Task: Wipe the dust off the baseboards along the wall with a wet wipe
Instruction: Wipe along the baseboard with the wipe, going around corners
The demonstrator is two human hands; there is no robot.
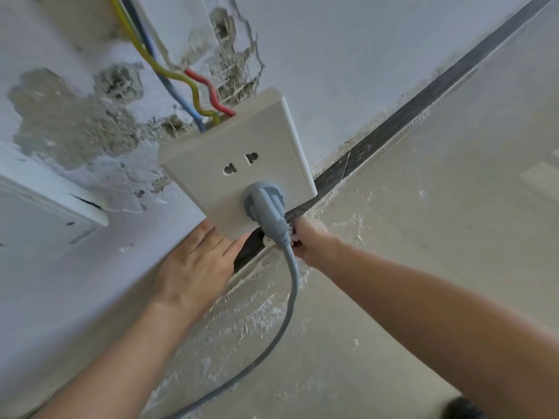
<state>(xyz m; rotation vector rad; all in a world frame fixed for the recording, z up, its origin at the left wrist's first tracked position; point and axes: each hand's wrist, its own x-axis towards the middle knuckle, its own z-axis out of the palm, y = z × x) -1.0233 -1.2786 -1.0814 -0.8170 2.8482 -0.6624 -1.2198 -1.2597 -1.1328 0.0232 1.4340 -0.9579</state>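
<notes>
A dark baseboard (402, 122) runs diagonally where the white wall meets the pale floor, from the upper right down to my hands. My right hand (308, 240) is closed on a small white wet wipe (292, 237), pressed against the baseboard just below the socket; most of the wipe is hidden by the plug cord. My left hand (196, 264) lies flat on the wall with its fingers spread, fingertips touching the lower edge of the socket box and the baseboard.
A beige socket box (242, 158) sticks out from the wall, with a grey plug (266, 201) in it and its cable (284, 313) trailing over the floor. Loose coloured wires (193, 89) hang above broken plaster. A white panel (39, 204) sits at the left.
</notes>
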